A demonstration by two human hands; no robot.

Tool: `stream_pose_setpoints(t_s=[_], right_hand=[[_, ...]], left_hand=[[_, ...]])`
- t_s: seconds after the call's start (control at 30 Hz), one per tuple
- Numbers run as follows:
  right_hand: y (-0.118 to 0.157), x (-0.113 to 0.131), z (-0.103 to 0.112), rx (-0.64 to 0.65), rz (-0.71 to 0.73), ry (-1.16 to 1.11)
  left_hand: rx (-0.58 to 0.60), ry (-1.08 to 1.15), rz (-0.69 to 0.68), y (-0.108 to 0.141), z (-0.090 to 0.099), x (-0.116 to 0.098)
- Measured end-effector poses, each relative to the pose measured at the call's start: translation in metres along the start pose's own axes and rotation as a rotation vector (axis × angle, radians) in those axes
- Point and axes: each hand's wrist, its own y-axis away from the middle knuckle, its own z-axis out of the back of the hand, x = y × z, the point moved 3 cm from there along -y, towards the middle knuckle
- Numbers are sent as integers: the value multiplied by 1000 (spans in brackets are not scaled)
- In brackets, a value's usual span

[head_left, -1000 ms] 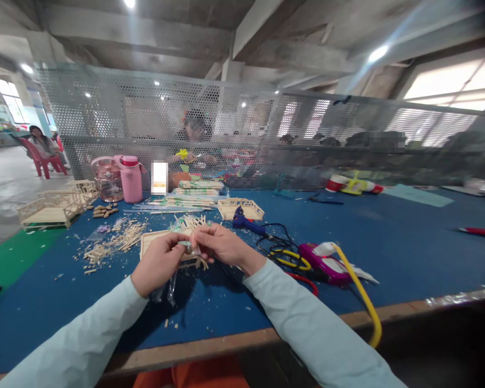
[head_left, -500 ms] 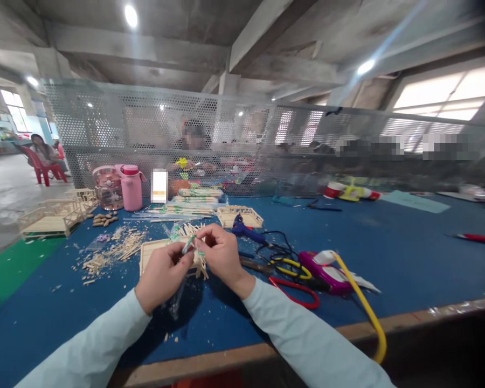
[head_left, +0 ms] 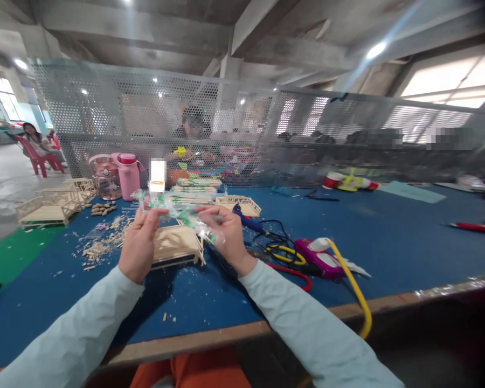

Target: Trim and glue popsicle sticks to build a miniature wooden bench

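A crinkled clear plastic wrapper [head_left: 181, 214] with green print stretches between my two hands. My left hand [head_left: 139, 245] pinches one end of it between thumb and fingers. The other end is gripped by my right hand [head_left: 231, 238], and part of the film lies across those fingers. Just beneath them a small model made of wooden sticks [head_left: 175, 247] rests on the blue table, apart from both hands. Loose wood bits [head_left: 99, 245] are scattered left of my left hand. A blue glue gun [head_left: 248, 222] lies beyond my right hand.
Stick models [head_left: 44, 210] stand at the left, near peanuts [head_left: 101, 208] and a pink bottle [head_left: 128, 178]. Wrapped stick bundles [head_left: 196, 188] lie behind. Red-handled scissors [head_left: 297, 275], cables and a purple power strip [head_left: 319, 258] occupy the right. A mesh partition [head_left: 145, 118] closes the back; a person sits beyond.
My hands have moved apart and slightly up, spreading the bunched wrapper out between them. The wooden model below shows more fully. The view has tilted down a little.
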Motion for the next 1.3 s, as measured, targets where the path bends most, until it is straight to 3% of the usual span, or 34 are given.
stream_pose_setpoints(t_s=[0.1, 0.2, 0.3, 0.37, 0.47, 0.57, 0.63, 0.7, 0.77, 0.83, 0.93, 1.03, 1.17, 1.23, 1.3], right_hand=[[-10, -13, 6, -27, -191, -138], [-17, -23, 8, -26, -255, -200], [-23, -27, 14, -45, -300, -258], [-26, -23, 21, 17, -318, -339], [-26, -11, 35, 297, -328, -494], [-19, 1, 47, 620, -384, -552], [-11, 13, 50, 823, -403, -545], [1, 32, 50, 1038, -427, -464], [22, 52, 48, 1313, -480, -165], [43, 67, 50, 1457, -404, 304], [72, 73, 59, 1409, -321, 977], [96, 68, 70, 1454, -392, 1238], [90, 68, 69, 1470, -434, 1028], [69, 65, 62, 1364, -399, 883], [43, 50, 56, 1169, -346, 894]], left_hand=[[-107, 110, 6, -9, 11, 0], [-115, 75, 25, -13, 14, 5], [-59, 23, -15, -10, 12, 6], [80, -81, -161, -6, 8, -1], [273, -228, -405, -2, 7, -15], [217, -199, -452, -12, 20, -18], [109, -169, -368, -25, 32, -12], [-9, -213, -188, -39, 46, 2], [-55, -328, 17, -48, 57, 18], [10, -446, 204, -52, 64, 33], [156, -537, 353, -51, 67, 46], [275, -551, 340, -46, 63, 46], [434, -453, 374, -39, 53, 51], [448, -377, 408, -39, 51, 57], [414, -320, 434, -40, 53, 62]])
